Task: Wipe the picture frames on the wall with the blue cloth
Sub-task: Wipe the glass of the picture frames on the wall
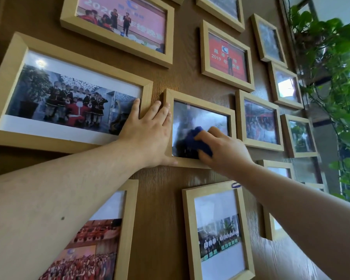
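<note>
Several pale wooden picture frames hang on a brown wood-grain wall. In the middle is a small frame [200, 98] with glossy glass. My right hand [223, 150] is shut on the blue cloth [198, 141] and presses it against the lower part of that glass. My left hand [148, 134] lies flat with fingers spread over the small frame's left edge, its thumb under the bottom corner, fingertips touching the large frame [18, 63] to the left.
More frames surround the small one: a pink-photo frame [117, 47] above, a red-photo frame [205, 57] upper right, two portrait frames [187, 229] below. A leafy green plant [335, 67] hangs by the window at the right.
</note>
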`<state>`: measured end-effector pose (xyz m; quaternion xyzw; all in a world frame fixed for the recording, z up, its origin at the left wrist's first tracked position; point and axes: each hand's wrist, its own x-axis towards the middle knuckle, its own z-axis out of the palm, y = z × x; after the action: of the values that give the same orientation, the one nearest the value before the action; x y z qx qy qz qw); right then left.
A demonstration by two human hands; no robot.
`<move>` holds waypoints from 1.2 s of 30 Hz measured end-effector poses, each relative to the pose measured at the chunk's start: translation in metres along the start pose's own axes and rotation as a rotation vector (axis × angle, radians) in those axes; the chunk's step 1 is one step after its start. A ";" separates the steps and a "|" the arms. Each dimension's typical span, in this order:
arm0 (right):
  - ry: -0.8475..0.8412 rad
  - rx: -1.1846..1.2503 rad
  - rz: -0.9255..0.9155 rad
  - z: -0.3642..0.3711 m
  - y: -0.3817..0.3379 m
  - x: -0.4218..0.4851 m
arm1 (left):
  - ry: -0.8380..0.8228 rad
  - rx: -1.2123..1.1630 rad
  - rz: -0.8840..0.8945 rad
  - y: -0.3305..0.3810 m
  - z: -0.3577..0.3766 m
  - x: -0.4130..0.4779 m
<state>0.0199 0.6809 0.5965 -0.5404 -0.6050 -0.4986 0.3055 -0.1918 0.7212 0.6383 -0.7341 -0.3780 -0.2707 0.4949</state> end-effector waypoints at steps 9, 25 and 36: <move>-0.093 0.020 0.199 -0.002 0.019 -0.022 | 0.005 -0.025 0.004 -0.001 0.001 -0.001; -0.216 -0.221 0.145 -0.005 0.058 -0.043 | 0.002 -0.033 0.003 0.000 0.002 -0.002; -0.137 -0.223 0.048 -0.030 0.037 -0.032 | 0.051 0.010 0.053 0.002 -0.001 -0.006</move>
<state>0.0573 0.6387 0.5864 -0.6180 -0.5522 -0.5172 0.2136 -0.1939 0.7181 0.6335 -0.7343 -0.3471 -0.2742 0.5150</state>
